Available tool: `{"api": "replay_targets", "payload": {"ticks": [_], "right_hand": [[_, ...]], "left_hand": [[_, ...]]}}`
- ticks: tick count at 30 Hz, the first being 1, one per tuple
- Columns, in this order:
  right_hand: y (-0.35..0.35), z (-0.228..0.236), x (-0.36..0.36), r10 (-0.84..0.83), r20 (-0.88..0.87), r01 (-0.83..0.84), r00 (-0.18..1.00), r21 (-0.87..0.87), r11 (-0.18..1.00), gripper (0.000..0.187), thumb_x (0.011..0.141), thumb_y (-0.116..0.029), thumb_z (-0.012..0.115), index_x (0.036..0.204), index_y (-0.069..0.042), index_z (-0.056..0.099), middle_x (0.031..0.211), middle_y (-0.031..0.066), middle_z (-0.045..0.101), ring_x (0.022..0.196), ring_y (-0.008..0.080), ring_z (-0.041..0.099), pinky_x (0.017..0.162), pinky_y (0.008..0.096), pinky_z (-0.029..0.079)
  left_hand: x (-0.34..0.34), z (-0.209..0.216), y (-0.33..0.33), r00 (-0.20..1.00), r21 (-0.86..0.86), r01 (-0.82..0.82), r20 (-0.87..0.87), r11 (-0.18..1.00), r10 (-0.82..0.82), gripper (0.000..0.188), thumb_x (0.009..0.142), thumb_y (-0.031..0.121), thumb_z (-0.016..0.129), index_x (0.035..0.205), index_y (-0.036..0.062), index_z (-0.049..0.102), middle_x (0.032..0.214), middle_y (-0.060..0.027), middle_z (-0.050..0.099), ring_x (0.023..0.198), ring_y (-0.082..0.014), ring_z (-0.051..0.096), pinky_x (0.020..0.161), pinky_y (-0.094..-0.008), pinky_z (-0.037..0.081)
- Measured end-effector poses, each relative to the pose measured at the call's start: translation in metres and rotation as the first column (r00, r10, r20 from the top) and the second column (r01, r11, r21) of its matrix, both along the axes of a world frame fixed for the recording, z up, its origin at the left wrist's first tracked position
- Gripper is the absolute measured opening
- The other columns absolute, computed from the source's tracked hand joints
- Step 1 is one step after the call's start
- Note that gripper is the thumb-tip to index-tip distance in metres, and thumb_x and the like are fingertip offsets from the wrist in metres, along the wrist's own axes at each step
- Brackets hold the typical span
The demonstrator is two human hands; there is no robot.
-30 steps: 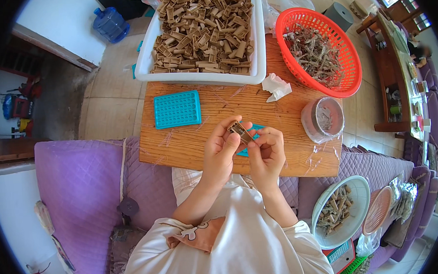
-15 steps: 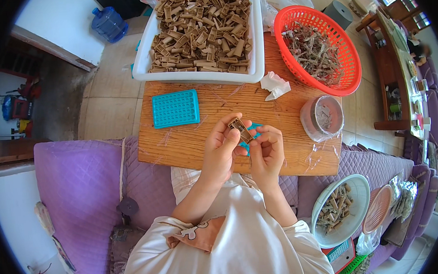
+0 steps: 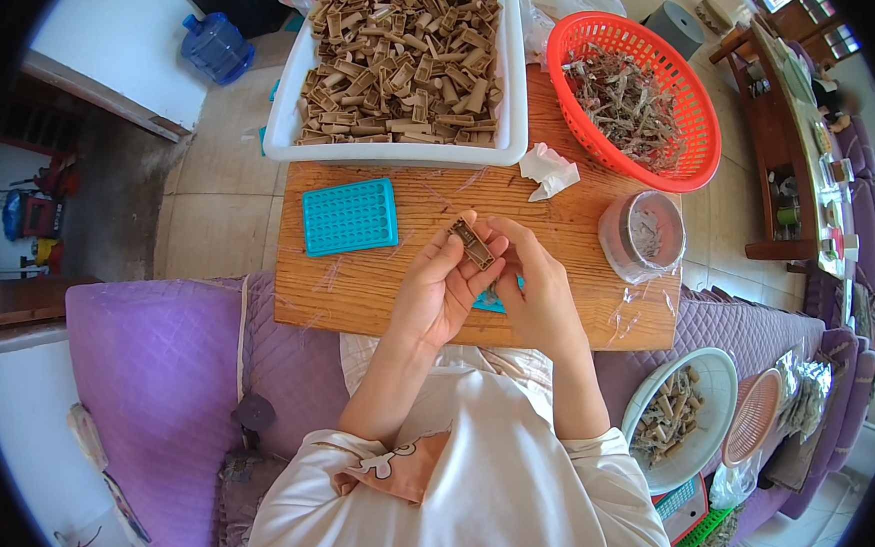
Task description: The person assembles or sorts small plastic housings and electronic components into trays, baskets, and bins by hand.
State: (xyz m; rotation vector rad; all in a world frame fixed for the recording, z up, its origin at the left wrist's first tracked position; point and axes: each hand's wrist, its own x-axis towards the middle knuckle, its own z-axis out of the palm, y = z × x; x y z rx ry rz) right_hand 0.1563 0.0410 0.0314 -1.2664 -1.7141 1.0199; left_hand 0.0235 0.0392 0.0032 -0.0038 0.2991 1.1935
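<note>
My left hand (image 3: 431, 292) pinches a small brown plastic casing (image 3: 473, 245), open side up, between thumb and fingers above the wooden table. Small dark details show inside the casing. Close against it on the right, my right hand (image 3: 539, 292) has its fingers curled, their tips partly hidden; a tiny greyish bit shows by the thumb, too small to name. Beneath both hands, a teal tray (image 3: 489, 303) is mostly covered by them. Another teal tray (image 3: 350, 217) with rows of round pits lies to the left of my hands.
A white tub (image 3: 400, 155) heaped with brown casings (image 3: 400, 65) stands at the far side. Right of it are a red basket (image 3: 705, 147) of wispy scraps, crumpled tissue (image 3: 550, 171) and a plastic-lined round container (image 3: 646, 236). A pale basin (image 3: 722, 381) of brown pieces sits at my right.
My right hand has turned and shifted slightly right, its fingertips leaving the casing's lower end. The left hand has moved a little left, still holding the casing.
</note>
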Motion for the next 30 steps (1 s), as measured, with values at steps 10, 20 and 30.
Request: {"api": "replay_targets", "payload": {"ticks": [10,20,30], "right_hand": [[0.007,-0.015,-0.012,-0.061,-0.217,0.038,0.974,-0.11,0.993,0.033,0.073,0.006,0.053,0.106,0.002,0.048,0.09,0.0117,0.06,0.081,0.0187,0.061,0.071,0.0286,0.049],[0.032,-0.044,-0.013,0.07,-0.045,-0.079,0.996,-0.233,0.969,0.029,0.071,-0.001,0.061,0.099,0.001,0.053,0.081,0.0125,0.06,0.074,0.0199,0.061,0.066,0.0289,0.05],[0.032,-0.111,-0.008,-0.128,0.209,0.1,0.969,0.137,0.985,0.02,0.071,-0.003,0.061,0.091,-0.002,0.057,0.076,0.0088,0.061,0.07,0.0202,0.058,0.062,0.029,0.048]], "left_hand": [[0.009,0.008,-0.012,0.568,0.356,-0.016,-0.766,0.934,0.302,0.029,0.088,0.006,0.044,0.116,0.0013,0.044,0.1,-0.0083,0.056,0.089,-0.0109,0.054,0.072,-0.0204,0.044],[-0.007,-0.03,-0.004,0.5,0.289,0.034,-0.834,0.957,0.234,0.029,0.086,0.003,0.046,0.116,0.0021,0.047,0.098,-0.0072,0.058,0.086,-0.011,0.055,0.073,-0.0219,0.046],[-0.038,-0.063,-0.006,0.708,-0.001,-0.003,-0.706,1.0,0.002,0.037,0.084,0.014,0.054,0.118,0.0035,0.043,0.102,-0.012,0.057,0.083,-0.0182,0.061,0.068,-0.0272,0.053]]}}
